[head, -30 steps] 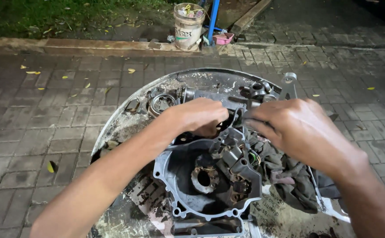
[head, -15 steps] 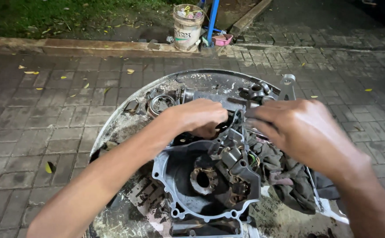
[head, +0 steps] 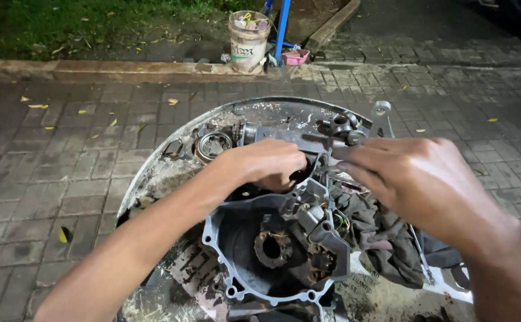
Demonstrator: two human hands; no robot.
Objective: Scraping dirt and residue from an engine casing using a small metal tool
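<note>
Head view, looking down at an engine side cover (head: 254, 238) of grey cast metal, lying open side up in a large round metal tray (head: 284, 110) on a brick-paved floor (head: 45, 173). Inside the cover: a dark stator with copper windings (head: 272, 249) near the centre, and a bundle of coloured wires (head: 339, 219) at its right edge.

Left hand (head: 266, 164) at the upper rim of the cover, knuckles up, fingers (head: 293, 161) curled down and together over the top edge; whether clamped on a part beneath cannot be told, the fingertips being hidden. Left forearm running down to the lower left corner.

Right hand (head: 421, 179) just right of the left, slightly blurred, fingers (head: 356, 170) stretched leftward and close together toward the same upper edge of the cover, nearly touching the left hand; grip on anything cannot be told.

Beneath the right hand, a dark oily rag (head: 379, 238) in the tray, touching the right side of the cover. Behind both hands, at the far side of the tray, a round bearing ring (head: 214, 145), a grey shaft-like piece (head: 284, 136) and a cluster of small metal fittings (head: 341, 126).

Beyond the tray, at the kerb: a pale plastic bucket (head: 247, 36), a blue pole (head: 281, 30), a small pink container (head: 297, 56), and grass (head: 93, 24) at upper left. Yellow leaves scattered over the paving.
</note>
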